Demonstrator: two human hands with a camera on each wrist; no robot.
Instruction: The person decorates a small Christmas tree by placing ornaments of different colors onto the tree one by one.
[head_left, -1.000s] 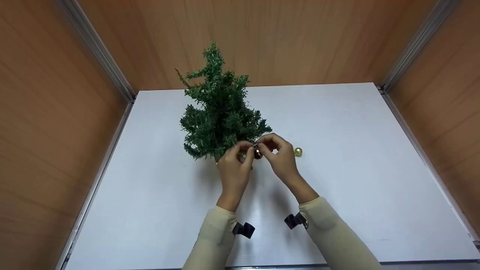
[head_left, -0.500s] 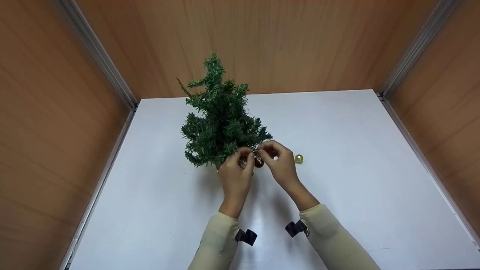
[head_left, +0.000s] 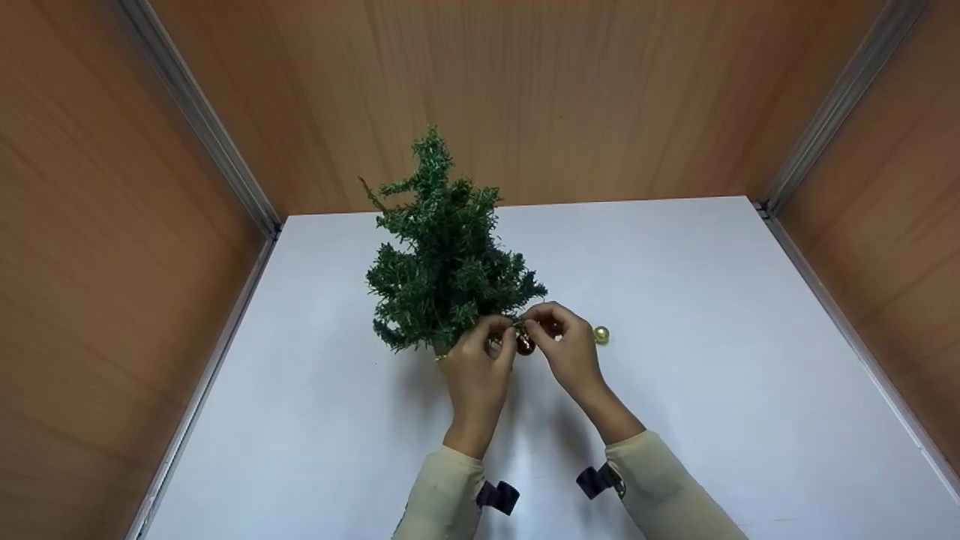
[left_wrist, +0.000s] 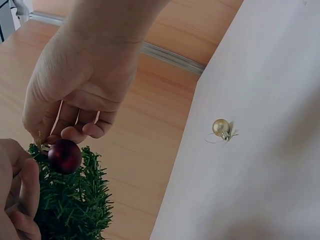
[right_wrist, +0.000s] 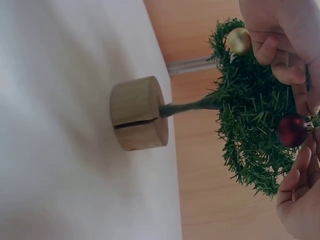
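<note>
A dark red Christmas bauble (head_left: pixel 525 344) hangs between my two hands at the lower right of a small green artificial tree (head_left: pixel 450 262). My left hand (head_left: pixel 478 375) pinches at the top of the bauble with thumb and forefinger. From the other side, my right hand (head_left: pixel 574 356) pinches at the same spot. In the right wrist view the red bauble (right_wrist: pixel 292 130) shows its metal cap at the fingertips, close to the lower branches. The thin loop is mostly hidden by the fingers. A gold bauble (right_wrist: pixel 239 41) sits among the branches beside my left hand.
Another gold bauble (head_left: pixel 601 334), with a string loop seen in the left wrist view, lies on the white table (head_left: pixel 712 315) right of my right hand. The tree stands on a round wooden base (right_wrist: pixel 140 114). Wooden panels (head_left: pixel 562 97) enclose the back and both sides.
The head view has tilted up, so everything sits lower in the frame. Both hands stay together at the red bauble by the branches, with only small finger movements.
</note>
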